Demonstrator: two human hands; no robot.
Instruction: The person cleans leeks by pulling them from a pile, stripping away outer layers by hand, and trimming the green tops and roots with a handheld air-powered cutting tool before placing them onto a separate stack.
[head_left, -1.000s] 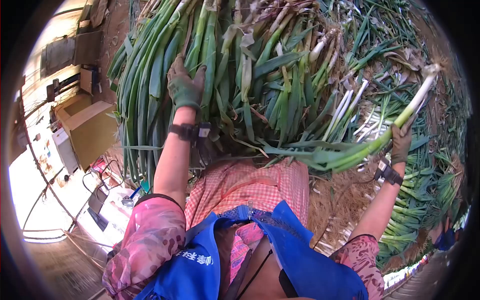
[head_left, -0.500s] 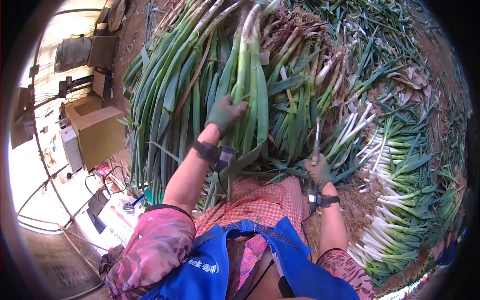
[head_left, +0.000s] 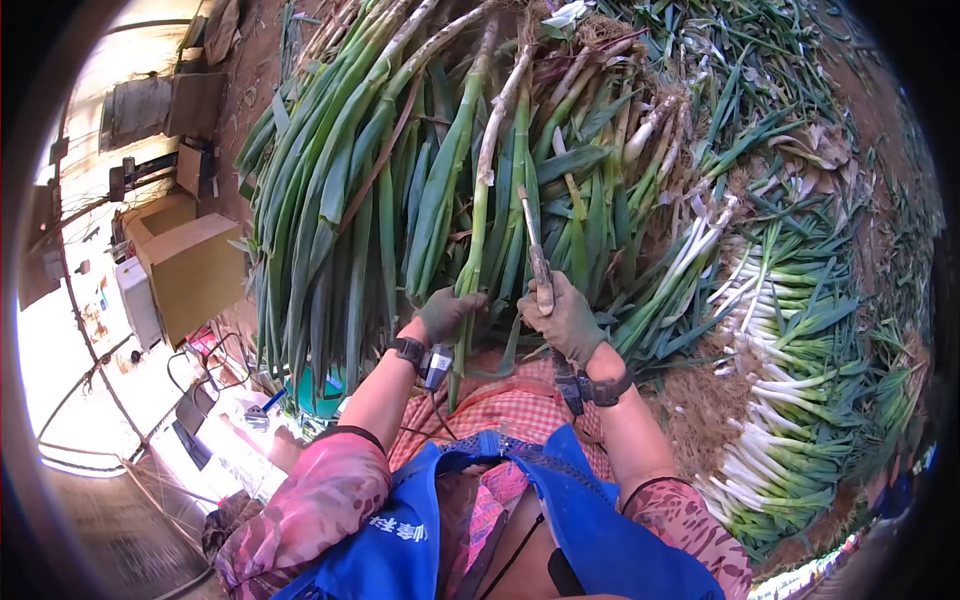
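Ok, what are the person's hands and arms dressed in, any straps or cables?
The left hand and right hand wear dull greenish gloves. Each wrist has a dark strap with a small box; a thin dark cable runs from the left one. Pink sleeves with darker blotches cover the upper arms.

Leek pile (head_left: 335,195) partly off-frame above (extent uncertain)
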